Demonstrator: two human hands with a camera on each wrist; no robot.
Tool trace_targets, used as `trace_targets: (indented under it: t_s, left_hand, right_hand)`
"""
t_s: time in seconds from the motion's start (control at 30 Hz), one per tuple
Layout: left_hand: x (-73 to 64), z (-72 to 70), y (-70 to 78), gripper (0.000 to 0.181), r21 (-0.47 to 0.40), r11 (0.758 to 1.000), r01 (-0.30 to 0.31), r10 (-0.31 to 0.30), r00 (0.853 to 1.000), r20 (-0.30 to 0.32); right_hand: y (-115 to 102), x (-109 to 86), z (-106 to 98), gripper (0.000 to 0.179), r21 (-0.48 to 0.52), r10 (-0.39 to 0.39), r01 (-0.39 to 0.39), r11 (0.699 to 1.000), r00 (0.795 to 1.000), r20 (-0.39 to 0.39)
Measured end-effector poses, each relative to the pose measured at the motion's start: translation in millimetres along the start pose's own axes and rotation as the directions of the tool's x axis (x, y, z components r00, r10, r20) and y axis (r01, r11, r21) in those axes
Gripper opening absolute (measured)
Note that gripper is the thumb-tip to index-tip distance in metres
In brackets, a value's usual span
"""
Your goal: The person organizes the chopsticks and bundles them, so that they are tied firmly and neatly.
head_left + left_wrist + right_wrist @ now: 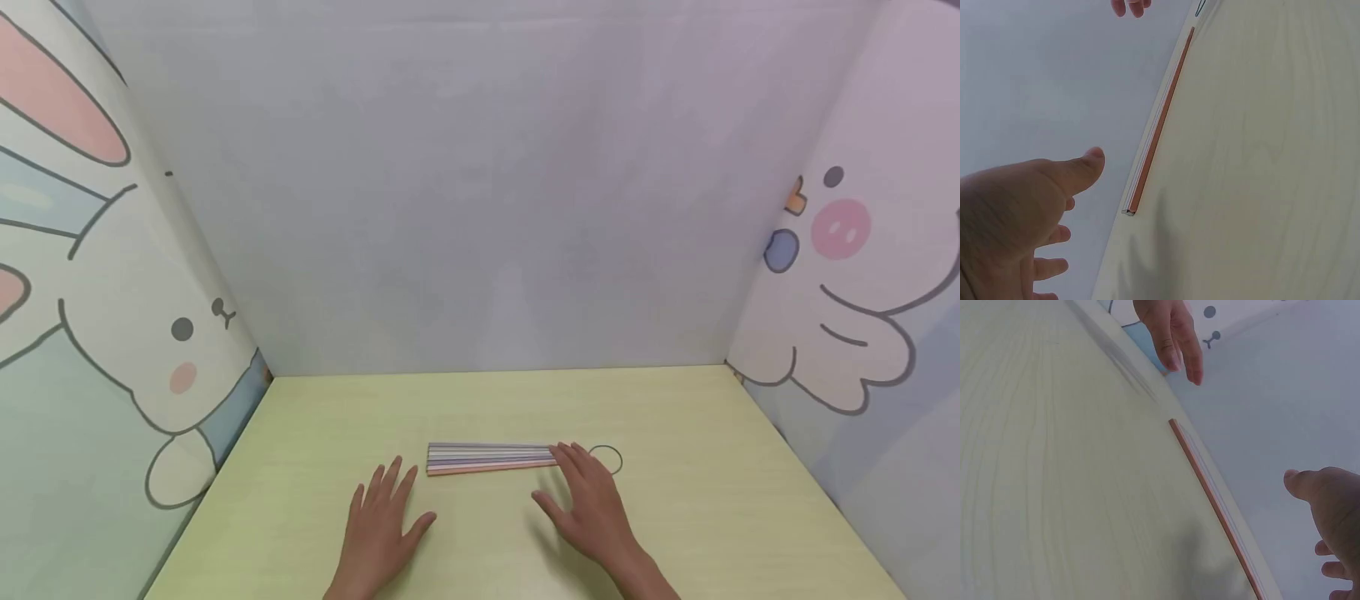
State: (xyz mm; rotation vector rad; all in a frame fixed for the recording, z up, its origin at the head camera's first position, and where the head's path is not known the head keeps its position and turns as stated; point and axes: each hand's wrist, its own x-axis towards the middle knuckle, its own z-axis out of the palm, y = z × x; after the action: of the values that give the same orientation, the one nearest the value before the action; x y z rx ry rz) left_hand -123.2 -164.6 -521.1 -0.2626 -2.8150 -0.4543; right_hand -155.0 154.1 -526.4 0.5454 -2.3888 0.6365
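Observation:
A narrow pleated folding fan [487,457], collapsed into pale, lilac and orange-red stripes, lies crosswise on the table. At its right end shows a thin dark loop [622,461]. My left hand [378,529] hovers near the fan's left end, fingers spread and thumb out, holding nothing. Over the fan's right end reaches my right hand [596,508], its fingers extended and overlapping the stripes in the head view. The left wrist view shows the orange-red edge of the fan [1160,125] beyond the left thumb. In the right wrist view, the right thumb [1302,484] stands apart from the fan.
Pale yellow wood-grained table [480,550] spreads under both hands. A plain grey-white backdrop [480,208] rises at the far edge. Side panels carry a cartoon rabbit [142,333] on the left and a cartoon pig [862,275] on the right.

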Motion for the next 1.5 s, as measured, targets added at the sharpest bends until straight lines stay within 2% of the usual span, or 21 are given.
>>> trace_targets:
  t_s: [0.17, 0.37, 0.63, 0.83, 1.23, 1.37, 1.5]
  left_hand:
    - [7.3, 5.6, 0.4, 0.066, -0.014, 1.000, -0.017, 0.017, 1.000, 0.018]
    - [18.1, 12.5, 0.9, 0.065, -0.029, 0.999, -0.030, 0.031, 0.999, 0.030]
    - [22.0, 23.4, 3.4, 0.064, -0.091, 0.995, -0.035, 0.042, 0.996, 0.076]
    - [32.7, 32.9, 7.0, 0.060, -0.089, 0.993, -0.072, 0.079, 0.994, 0.077]
    - [49.4, 47.9, 16.4, 0.056, -0.090, 0.990, -0.112, 0.122, 0.985, 0.120]
    - [56.4, 52.9, 18.7, 0.052, -0.080, 0.990, -0.120, 0.130, 0.983, 0.131]
    - [63.1, 55.8, 22.0, 0.050, -0.030, 0.993, -0.117, 0.120, 0.976, 0.180]
  right_hand:
    - [2, 6.8, 9, 0.068, 0.003, -0.031, 0.031, 1.000, 0.999, 0.017]
    - [5, 16.1, 19, 0.067, 0.014, -0.032, 0.031, 0.999, 0.998, 0.049]
    - [7, 13.2, 31, 0.064, 0.007, -0.030, 0.030, 1.000, 0.995, 0.094]
    - [11, 18.1, 37, 0.062, 0.004, -0.043, 0.043, 0.999, 0.994, 0.099]
    - [11, 24.7, 51, 0.053, 0.059, -0.028, 0.015, 0.998, 0.974, 0.223]
    - [15, 27.2, 57, 0.050, 0.044, -0.052, 0.043, 0.998, 0.967, 0.251]
    - [19, 29.6, 60, 0.040, 0.030, -0.078, 0.073, 0.997, 0.961, 0.263]
